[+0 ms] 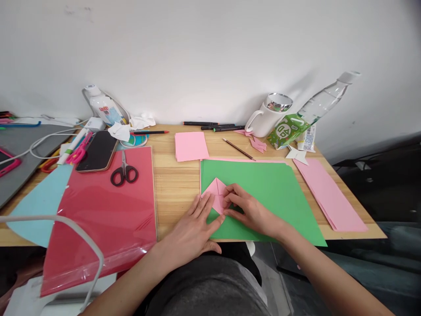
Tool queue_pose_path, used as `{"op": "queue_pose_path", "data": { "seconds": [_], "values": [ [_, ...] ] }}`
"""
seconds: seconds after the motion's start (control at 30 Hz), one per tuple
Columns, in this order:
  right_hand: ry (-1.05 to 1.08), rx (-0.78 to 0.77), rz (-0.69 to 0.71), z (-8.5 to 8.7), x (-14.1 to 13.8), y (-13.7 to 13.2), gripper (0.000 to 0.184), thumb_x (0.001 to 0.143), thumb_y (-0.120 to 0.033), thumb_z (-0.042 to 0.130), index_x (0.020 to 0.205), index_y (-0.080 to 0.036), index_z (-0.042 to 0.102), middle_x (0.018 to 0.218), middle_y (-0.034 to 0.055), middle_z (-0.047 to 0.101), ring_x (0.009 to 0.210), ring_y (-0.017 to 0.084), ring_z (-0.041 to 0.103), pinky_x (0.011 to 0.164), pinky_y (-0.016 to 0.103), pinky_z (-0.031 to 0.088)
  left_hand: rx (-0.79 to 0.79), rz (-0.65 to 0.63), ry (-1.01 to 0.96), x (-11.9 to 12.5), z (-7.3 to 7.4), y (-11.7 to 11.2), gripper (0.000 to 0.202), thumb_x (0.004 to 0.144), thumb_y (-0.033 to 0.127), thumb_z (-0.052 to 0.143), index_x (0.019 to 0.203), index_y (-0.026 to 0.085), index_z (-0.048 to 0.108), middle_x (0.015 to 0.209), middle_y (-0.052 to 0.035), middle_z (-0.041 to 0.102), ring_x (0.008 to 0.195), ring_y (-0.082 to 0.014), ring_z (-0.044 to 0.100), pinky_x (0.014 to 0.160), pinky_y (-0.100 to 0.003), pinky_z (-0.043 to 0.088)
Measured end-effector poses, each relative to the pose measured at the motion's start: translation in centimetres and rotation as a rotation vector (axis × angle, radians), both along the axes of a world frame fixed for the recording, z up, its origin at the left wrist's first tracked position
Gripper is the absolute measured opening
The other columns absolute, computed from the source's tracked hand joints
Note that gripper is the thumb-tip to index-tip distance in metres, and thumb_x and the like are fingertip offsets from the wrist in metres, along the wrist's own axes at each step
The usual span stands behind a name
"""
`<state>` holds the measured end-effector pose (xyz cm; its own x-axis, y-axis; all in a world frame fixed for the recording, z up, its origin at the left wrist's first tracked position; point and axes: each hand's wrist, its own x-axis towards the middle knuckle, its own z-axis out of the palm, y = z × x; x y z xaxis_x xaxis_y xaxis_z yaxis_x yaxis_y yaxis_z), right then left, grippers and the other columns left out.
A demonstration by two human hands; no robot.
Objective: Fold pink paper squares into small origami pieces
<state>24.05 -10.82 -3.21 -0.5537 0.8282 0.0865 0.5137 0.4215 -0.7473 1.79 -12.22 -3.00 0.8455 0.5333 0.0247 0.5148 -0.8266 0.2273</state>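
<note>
A small pink folded paper (215,191) lies on the green sheet (269,188) near the table's front edge. My left hand (194,228) lies flat with fingers stretched out, pressing the paper's left side. My right hand (250,210) is curled, its fingertips pinching and pressing the paper's right edge. Part of the folded paper is hidden under both hands.
Black-handled scissors (124,172) rest on a red plastic sleeve (105,215) at left, beside a phone (98,151). Pink paper squares (191,145), a pink stack (329,193), a pencil (238,149), markers (213,126), a white mug (268,115), a green pack (287,129) and a bottle (324,101) stand behind.
</note>
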Motion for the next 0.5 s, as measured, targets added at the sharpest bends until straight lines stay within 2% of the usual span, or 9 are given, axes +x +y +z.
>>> {"op": "queue_pose_path", "data": {
  "seconds": [0.17,0.37,0.5],
  "values": [
    [-0.006,0.011,0.005,0.3,0.1,0.3,0.007,0.087,-0.015,0.054,0.081,-0.019,0.056,0.102,0.007,0.052,0.092,0.017,0.055,0.081,0.033,0.05,-0.016,0.016,-0.024,0.1,0.0,0.0,0.07,0.081,0.062,0.046,0.134,0.016,0.045,0.15,-0.0224,0.024,0.139,-0.0349,0.011,0.111,-0.052,0.023],
    [-0.005,-0.036,-0.017,0.6,0.9,1.1,0.009,0.087,-0.016,0.053,0.082,-0.018,0.059,0.103,0.0066,0.054,0.073,0.012,0.056,0.068,0.027,0.051,-0.047,0.061,-0.047,0.2,0.3,-0.2,0.065,0.078,0.059,0.054,0.129,0.018,0.049,0.148,-0.0211,0.03,0.139,-0.0374,0.01,0.11,-0.056,0.024],
    [-0.032,0.01,-0.065,0.4,1.9,1.9,0.011,0.088,-0.016,0.051,0.083,-0.018,0.06,0.099,0.0064,0.056,0.07,0.012,0.057,0.068,0.029,0.052,-0.063,0.076,-0.055,0.2,0.5,-0.3,0.063,0.078,0.058,0.054,0.128,0.019,0.051,0.148,-0.0211,0.029,0.139,-0.0387,0.01,0.109,-0.058,0.025]
  ]
}}
